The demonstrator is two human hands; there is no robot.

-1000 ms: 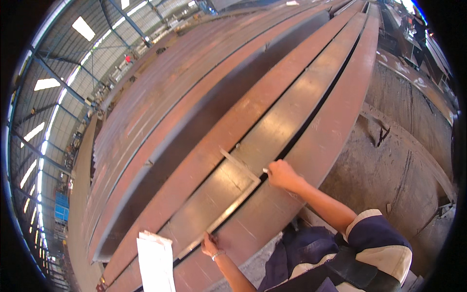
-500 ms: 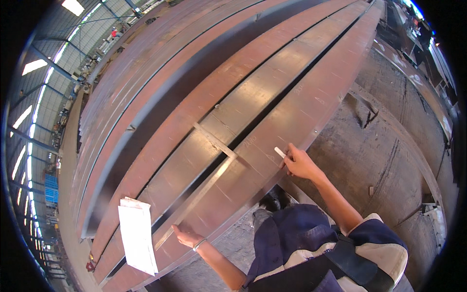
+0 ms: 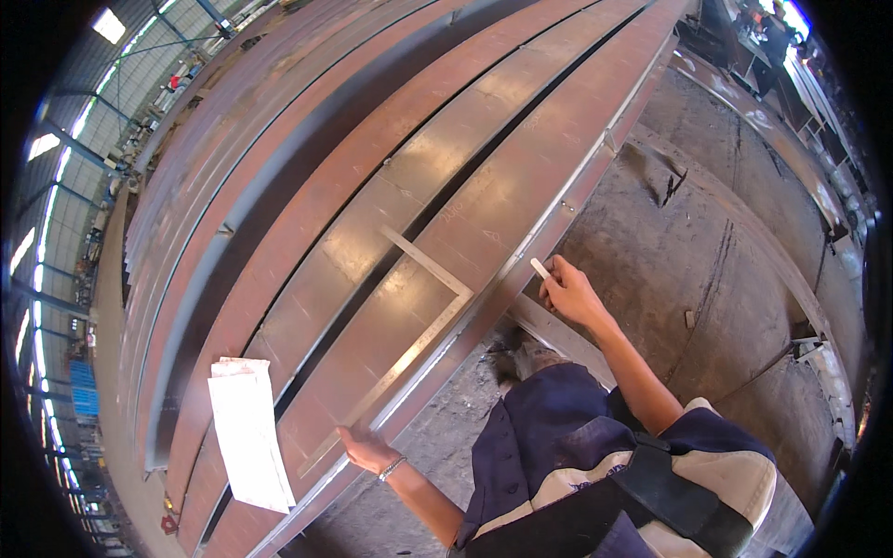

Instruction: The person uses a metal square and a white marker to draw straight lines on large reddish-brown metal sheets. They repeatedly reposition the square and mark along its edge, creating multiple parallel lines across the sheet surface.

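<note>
My left hand (image 3: 367, 450) grips the long leg of a metal framing square (image 3: 409, 356), fingertips at its outer edge. The square lies flat on the nearest reddish-brown steel beam (image 3: 521, 191), its corner close to the beam's near edge. Its short leg reaches back over a dark gap towards the neighbouring beam. Between the closed fingers of my right hand (image 3: 569, 290) a white chalk stick (image 3: 539, 268) points up and left, just off the beam's near edge. Folded white paper sheets (image 3: 249, 435) lie across the beams left of my left hand.
More long steel beams (image 3: 270, 177) run side by side behind. Right of me is a dusty grey floor (image 3: 651, 270) with a curved steel strip (image 3: 753, 237). A small block (image 3: 690, 319) sits there. Blue stacked items (image 3: 84, 388) stand far left.
The framing square has shifted towards the near edge of the beam, with my left hand on it. My right hand still holds the chalk stick; the view has tilted slightly.
</note>
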